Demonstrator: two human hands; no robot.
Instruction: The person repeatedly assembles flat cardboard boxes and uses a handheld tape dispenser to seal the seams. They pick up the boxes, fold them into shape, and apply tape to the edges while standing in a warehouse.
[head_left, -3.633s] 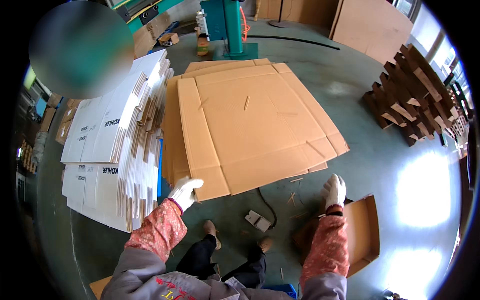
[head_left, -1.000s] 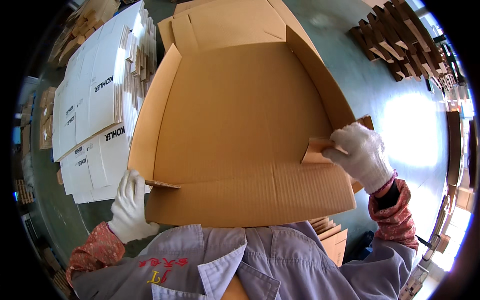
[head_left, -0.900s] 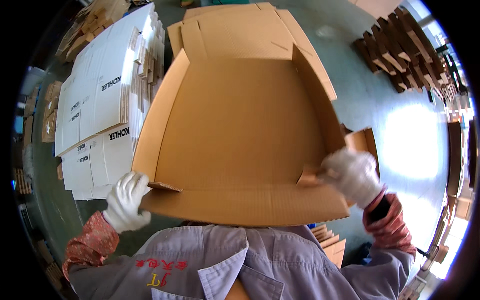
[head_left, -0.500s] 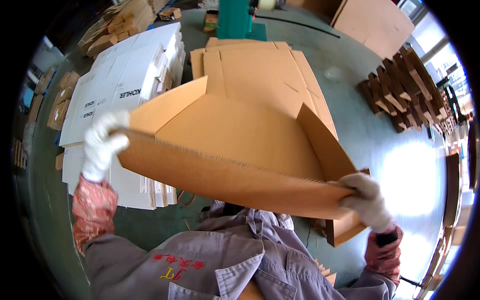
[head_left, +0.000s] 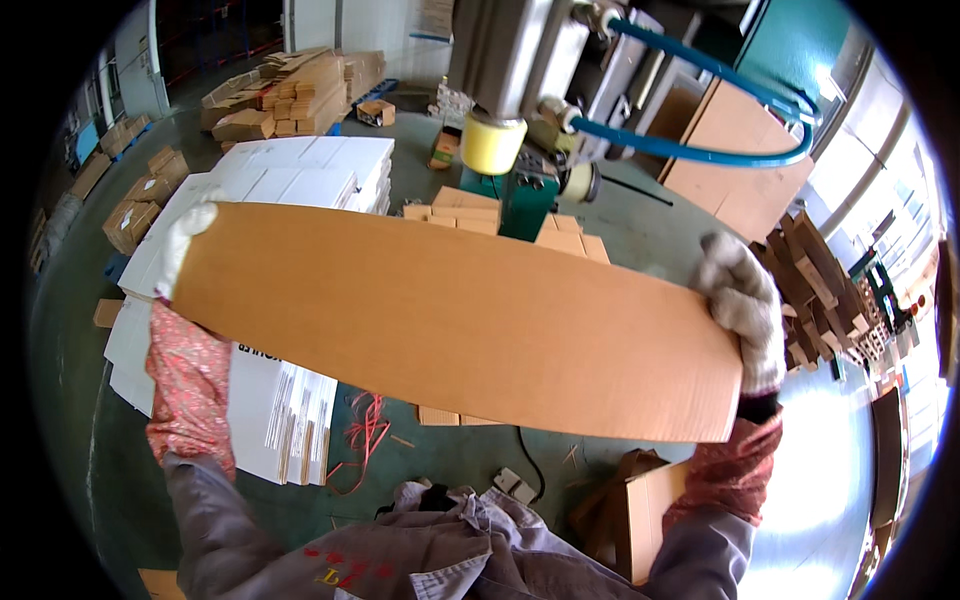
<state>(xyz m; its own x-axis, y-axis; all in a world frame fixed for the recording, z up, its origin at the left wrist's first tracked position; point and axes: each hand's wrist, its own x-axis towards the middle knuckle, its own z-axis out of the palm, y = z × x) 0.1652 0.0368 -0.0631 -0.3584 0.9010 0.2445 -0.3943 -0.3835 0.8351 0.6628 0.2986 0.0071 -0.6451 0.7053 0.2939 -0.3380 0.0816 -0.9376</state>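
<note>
The brown cardboard piece (head_left: 460, 320) stretches across the middle of the frame, raised in front of the person, its broad plain face toward the camera and its right end lower than its left. At its left end, left of centre in the frame, the white-gloved left hand (head_left: 184, 242) grips the upper corner; the fingers are bent and drawn close together, their tips overlapping the corner, and how the thumb sits cannot be made out. At the opposite end, right of centre, the gloved right hand (head_left: 744, 310) is curled about the edge: the upper fingers bend over by the top right corner, a thicker lobe that looks like the thumb lies lower down against the edge, and the board's end is pinched between them. This glove is in shadow and slightly blurred, so single fingertips are hard to separate. Red patterned sleeves run down from both wrists. Behind the left hand, at left, stands a stack of white flat cartons (head_left: 285, 420); flat brown cartons (head_left: 465, 205) show above the board's top edge. A machine with a yellow cylinder (head_left: 492, 143) and a blue hose (head_left: 690, 150) fills the upper centre. Below the board, on the green floor, lie red strapping (head_left: 367, 430), a grey foot pedal (head_left: 514, 486) and, lower right, an open brown box (head_left: 650, 515).
</note>
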